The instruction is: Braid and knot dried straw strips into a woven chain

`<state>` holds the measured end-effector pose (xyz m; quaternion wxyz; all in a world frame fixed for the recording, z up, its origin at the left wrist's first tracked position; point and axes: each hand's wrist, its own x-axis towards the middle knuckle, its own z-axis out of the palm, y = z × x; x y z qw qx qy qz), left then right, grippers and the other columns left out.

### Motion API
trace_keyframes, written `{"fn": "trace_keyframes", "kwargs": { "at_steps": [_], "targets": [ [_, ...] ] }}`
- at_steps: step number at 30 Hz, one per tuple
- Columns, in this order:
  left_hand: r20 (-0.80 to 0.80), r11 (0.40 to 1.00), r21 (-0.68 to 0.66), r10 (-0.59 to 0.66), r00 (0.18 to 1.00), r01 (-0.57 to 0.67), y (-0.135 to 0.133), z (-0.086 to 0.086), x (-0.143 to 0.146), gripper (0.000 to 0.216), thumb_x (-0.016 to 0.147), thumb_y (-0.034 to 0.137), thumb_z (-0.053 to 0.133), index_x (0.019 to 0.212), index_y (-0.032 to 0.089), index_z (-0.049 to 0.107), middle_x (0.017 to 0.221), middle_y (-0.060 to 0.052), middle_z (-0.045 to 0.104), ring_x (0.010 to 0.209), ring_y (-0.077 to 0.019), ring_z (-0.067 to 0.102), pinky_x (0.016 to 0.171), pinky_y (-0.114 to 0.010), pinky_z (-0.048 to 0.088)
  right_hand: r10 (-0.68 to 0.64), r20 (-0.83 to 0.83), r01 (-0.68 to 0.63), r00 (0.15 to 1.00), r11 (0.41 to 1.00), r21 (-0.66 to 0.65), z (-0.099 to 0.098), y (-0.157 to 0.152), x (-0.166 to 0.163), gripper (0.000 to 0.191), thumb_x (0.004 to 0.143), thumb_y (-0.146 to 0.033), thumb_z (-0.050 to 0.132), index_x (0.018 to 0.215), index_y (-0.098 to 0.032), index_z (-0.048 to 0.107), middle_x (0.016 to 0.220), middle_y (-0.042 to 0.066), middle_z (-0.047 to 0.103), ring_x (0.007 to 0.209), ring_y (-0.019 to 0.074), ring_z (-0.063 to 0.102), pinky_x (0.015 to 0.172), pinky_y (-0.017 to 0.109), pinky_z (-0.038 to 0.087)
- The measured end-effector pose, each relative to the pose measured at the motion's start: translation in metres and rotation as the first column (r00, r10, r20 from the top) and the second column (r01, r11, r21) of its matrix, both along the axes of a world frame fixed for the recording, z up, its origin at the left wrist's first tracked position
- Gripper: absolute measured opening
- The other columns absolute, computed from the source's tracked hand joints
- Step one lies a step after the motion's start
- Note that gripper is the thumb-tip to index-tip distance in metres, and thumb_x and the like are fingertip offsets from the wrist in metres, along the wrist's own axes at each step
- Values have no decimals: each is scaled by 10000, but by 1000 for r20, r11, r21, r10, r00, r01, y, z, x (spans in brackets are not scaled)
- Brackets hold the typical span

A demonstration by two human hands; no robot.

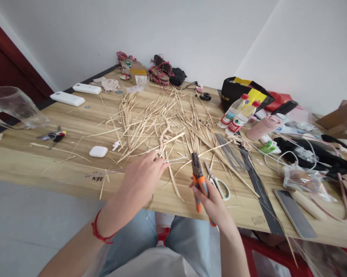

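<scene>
My right hand (212,200) grips orange-and-grey pliers (200,181) by the handles, jaws pointing away from me, over the front part of the table. My left hand (144,171) is closed at the near end of a braided straw strand (165,132), which bends away from me across the loose straw. A few thin pale strips stick out beside its fingertips; the fingers hide the exact grip. Scissors (219,182) with pale handles lie just right of the pliers. Dry straw strips (150,115) are heaped and scattered beyond both hands.
A white case (98,151), keys (54,136) and a clear jug (14,107) are on the left. Two bottles (238,119), a pink tumbler (264,127) and a phone (294,213) stand or lie on the right. Boxes and cords line the back of the wooden table (75,169).
</scene>
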<state>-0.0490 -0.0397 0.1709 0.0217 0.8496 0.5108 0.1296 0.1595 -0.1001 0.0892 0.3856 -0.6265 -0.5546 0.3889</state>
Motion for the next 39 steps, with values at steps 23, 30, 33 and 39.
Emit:
{"fn": "trace_keyframes", "kwargs": {
  "at_steps": [23,30,33,39],
  "targets": [
    [276,903,-280,-249,928,326,16,-44,10,320,840,70,326,951,198,598,881,-40,524,790,-146,535,738,-266,421,-149,869,478,471,871,-110,-66,35,134,532,694,-290,513,1211,-185,450,1151,147,523,1063,346,453,828,435,331],
    [317,898,-274,-252,914,343,19,-39,20,310,887,164,304,887,191,613,838,-36,554,783,-150,544,743,-272,421,-242,766,453,595,889,-71,-56,33,136,478,693,-291,550,1148,-144,536,1096,170,553,1067,339,485,837,444,366],
    [374,891,-281,-239,896,356,17,-39,24,325,908,208,290,892,192,615,836,-35,581,803,-152,548,757,-276,423,-424,552,430,718,894,127,-42,30,111,412,714,-322,564,1082,-137,580,1124,174,547,1105,324,471,891,461,355],
    [414,865,-303,-259,872,401,13,-42,28,322,908,199,302,835,188,615,853,-26,609,815,-149,563,737,-262,420,6,-248,40,969,983,181,-10,24,27,290,809,-374,531,1026,-203,617,1080,81,636,1037,214,561,920,373,402]
  ]
}}
